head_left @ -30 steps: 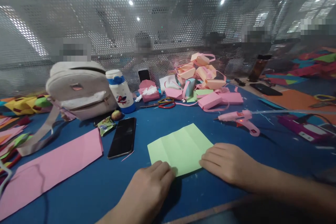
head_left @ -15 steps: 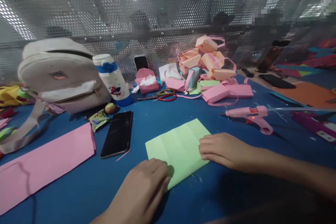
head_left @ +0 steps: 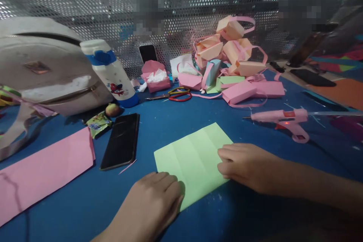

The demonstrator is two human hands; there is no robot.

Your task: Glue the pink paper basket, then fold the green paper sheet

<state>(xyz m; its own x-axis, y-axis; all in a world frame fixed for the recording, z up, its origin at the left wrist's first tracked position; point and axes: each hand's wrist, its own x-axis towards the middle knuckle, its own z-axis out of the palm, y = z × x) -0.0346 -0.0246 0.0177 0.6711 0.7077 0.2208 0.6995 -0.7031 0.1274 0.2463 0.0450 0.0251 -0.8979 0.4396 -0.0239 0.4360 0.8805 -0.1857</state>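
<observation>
With creases made but no side folded up, the green sheet lies on the surface between left hand and right hand, each grip curled at an edge, whether pinching I cannot tell.

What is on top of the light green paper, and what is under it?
The left hand and right hand lie over edges of the light green paper. Blue tabletop shows around it. What lies directly beneath is hidden, as are the paper's parts under the hands.
</observation>
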